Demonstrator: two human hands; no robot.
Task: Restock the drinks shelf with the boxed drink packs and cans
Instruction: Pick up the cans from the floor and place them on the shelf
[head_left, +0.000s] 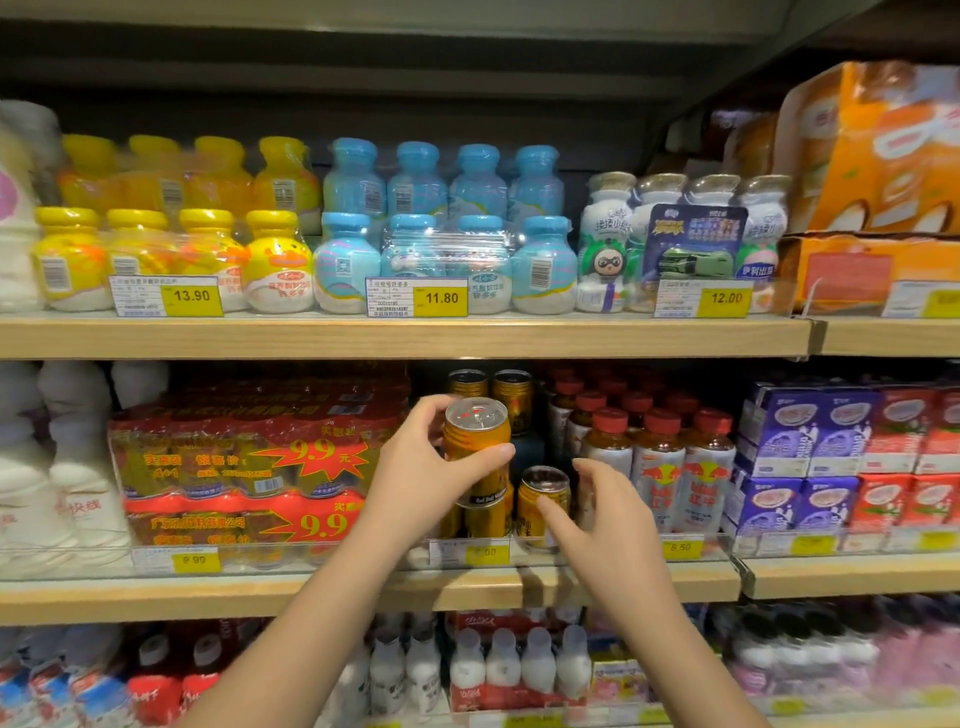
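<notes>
My left hand (423, 467) grips a gold can (475, 441) with a silver top, held a little above the lower cans in the middle shelf's can slot. Under it stands another gold can (485, 519), partly hidden by the held one. My right hand (605, 525) is open, its fingertips touching a second gold can (543, 501) that stands at the shelf front. Two more gold cans (511, 397) stand stacked at the back of the slot. The wooden middle shelf (311, 592) carries a clear plastic lip with price tags.
Red shrink-wrapped bottle packs (249, 467) sit directly left of the cans. Red-capped bottles (660, 457) stand directly right, then purple and red drink cartons (831, 452). Yellow and blue bottle packs fill the upper shelf (415, 338); white bottles (519, 665) stand on the shelf below.
</notes>
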